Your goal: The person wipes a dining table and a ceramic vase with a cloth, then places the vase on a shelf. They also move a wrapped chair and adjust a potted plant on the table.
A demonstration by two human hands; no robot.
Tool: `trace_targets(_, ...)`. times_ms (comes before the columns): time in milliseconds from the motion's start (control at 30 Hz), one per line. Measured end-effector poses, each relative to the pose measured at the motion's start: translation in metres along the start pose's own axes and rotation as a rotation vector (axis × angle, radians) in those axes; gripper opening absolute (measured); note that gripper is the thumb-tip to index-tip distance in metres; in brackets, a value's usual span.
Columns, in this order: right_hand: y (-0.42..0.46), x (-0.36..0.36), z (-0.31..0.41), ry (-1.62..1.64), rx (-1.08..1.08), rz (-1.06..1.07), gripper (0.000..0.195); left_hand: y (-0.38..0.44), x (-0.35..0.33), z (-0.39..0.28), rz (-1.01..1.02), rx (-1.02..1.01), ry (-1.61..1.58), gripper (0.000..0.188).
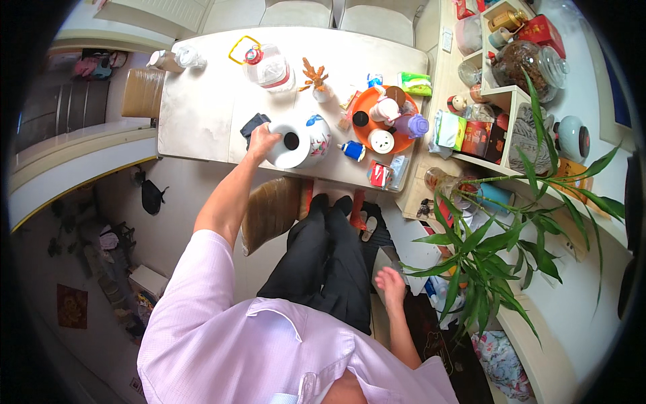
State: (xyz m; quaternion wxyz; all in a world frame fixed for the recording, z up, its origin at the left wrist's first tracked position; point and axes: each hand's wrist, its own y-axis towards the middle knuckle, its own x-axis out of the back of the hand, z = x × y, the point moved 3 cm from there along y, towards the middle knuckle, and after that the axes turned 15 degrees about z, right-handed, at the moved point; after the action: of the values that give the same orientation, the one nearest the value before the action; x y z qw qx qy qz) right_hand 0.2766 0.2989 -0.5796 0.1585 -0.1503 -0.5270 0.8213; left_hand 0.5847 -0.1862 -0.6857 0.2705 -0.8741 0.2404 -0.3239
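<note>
My left hand (265,141) grips the flared rim of a white porcelain vase (278,156) with painted flowers on its round body. A dark hole shows at the middle of the vase's mouth. Whether its base touches the table cannot be told. Beside that hand lies a folded dark cloth (254,126) on the pale table (197,116). My right hand (391,285) hangs low at my side, away from the table, with loose fingers and nothing in it. It is slightly blurred.
An orange tray (361,132) crowded with cups stands right of the vase, near a small blue bottle (353,150). Behind are a clear plastic jug (272,70) and a small vase (322,93). A wrapped chair (272,212) and a leafy plant (484,247) stand close to me.
</note>
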Motion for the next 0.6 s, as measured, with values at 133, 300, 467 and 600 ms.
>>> trace_targets(133,0.067,-0.101,0.094,0.022,0.205,0.264,0.033,-0.003,0.003,-0.01,0.076,0.001,-0.092,0.033)
trace_targets(300,0.167,-0.227,0.205,-0.132,0.288,0.462,0.069,-0.001,0.005,0.0,0.097,-0.018,-0.087,0.036)
trace_targets(467,0.219,-0.273,0.217,-0.197,0.186,0.598,0.056,-0.011,0.004,-0.01,0.051,0.009,0.052,0.034)
trace_targets(600,0.209,-0.274,0.201,0.029,0.253,0.592,0.044,-0.035,-0.008,-0.007,0.027,-0.002,0.075,0.03)
